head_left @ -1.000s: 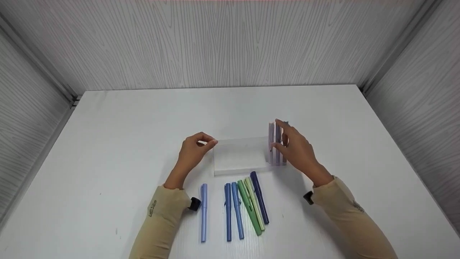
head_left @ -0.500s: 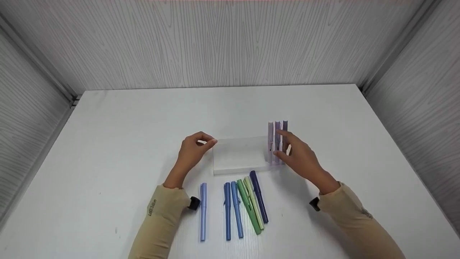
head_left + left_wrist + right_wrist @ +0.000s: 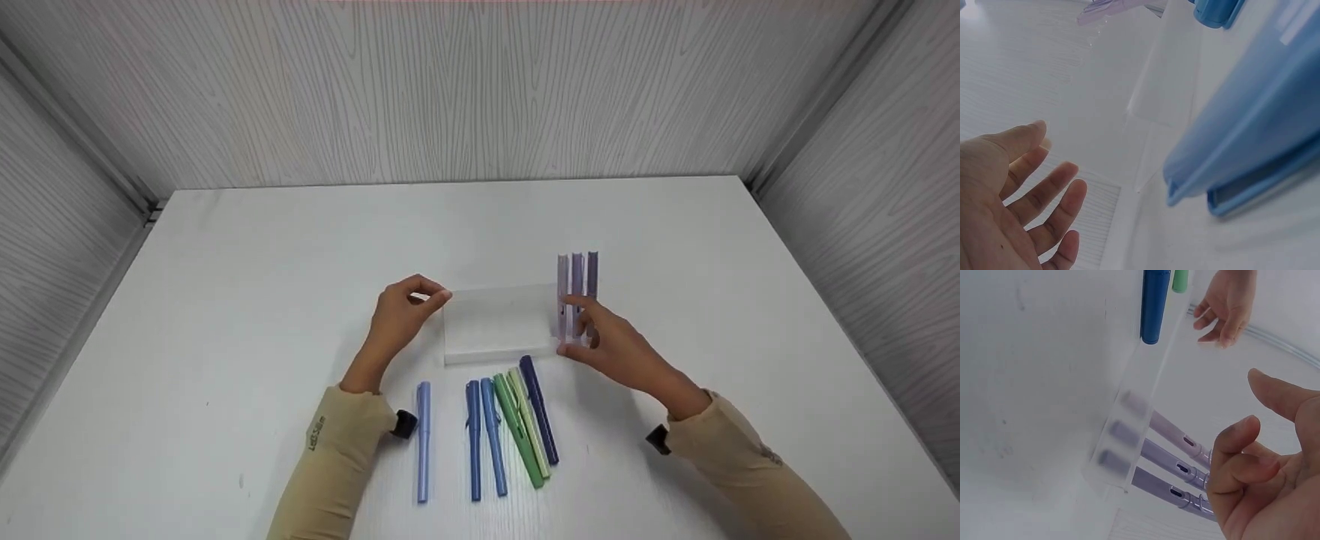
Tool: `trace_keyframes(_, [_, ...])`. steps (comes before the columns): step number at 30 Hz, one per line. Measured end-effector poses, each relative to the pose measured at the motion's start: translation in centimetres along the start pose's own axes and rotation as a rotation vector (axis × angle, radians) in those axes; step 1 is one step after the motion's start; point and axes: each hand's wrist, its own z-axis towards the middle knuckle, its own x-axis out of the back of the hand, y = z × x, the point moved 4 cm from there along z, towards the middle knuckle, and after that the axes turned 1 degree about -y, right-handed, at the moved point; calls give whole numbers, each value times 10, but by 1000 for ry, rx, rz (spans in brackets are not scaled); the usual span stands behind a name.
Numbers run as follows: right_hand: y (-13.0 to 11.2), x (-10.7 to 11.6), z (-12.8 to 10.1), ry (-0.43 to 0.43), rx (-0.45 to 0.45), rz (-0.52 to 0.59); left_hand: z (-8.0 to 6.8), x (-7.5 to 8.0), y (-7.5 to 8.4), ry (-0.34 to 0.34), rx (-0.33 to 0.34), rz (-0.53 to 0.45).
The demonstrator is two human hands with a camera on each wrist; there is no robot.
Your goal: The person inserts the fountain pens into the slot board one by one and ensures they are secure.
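Observation:
A translucent pen box (image 3: pixel 499 322) stands mid-table. Thumb and index finger of my left hand (image 3: pixel 407 307) pinch its left top corner; in the left wrist view the other fingers of that hand (image 3: pixel 1033 202) are loosely bent. Three purple pens (image 3: pixel 577 266) stand upright, side by side, in its right end, their lower ends showing through the wall in the right wrist view. In front of them is my right hand (image 3: pixel 619 349), holding nothing, thumb near the box's front edge and index finger overlapping the pens. The right wrist view shows this hand (image 3: pixel 1275 461) with thumb and fingers apart.
Several pens lie in front of the box: lavender-blue (image 3: pixel 424 442), dark blue (image 3: pixel 474 442), blue (image 3: pixel 493 435), green (image 3: pixel 519 431), pale green (image 3: pixel 529 424) and dark purple (image 3: pixel 539 409). The lavender-blue one lies beside the left wrist. Grey wood-grain panels (image 3: pixel 450 90) enclose the white table.
My right hand has let go of the rightmost purple pen and moved down toward the box's front edge. That pen now stands beside the other two. The left hand has stayed at its corner.

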Motion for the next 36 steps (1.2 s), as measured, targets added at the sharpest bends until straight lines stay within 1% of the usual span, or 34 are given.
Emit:
trace_keyframes(8, [-3,-15,-4,-148,-38,4,1,0,0,2,1,1])
trace_keyframes(13, [-3,-25,-5,-224,-64,19,1,1,0,4,8,-11])
trace_keyframes(16, [-3,-30,-6,-254,-41,-3,2,0,0,6,-6,5])
trace_keyframes(20, [-3,-34,-6,-286,16,-36,2,0,-1,10,-22,29])
trace_keyframes(23, [-3,-37,-6,-310,14,-32,2,-1,-2,11,-15,33])
trace_keyframes(29, [-3,-43,-5,-357,-33,-29,1,0,-1,7,-6,40])
trace_keyframes(36, [-5,-50,-3,-373,-48,-94,1,-1,0,4,-4,28])
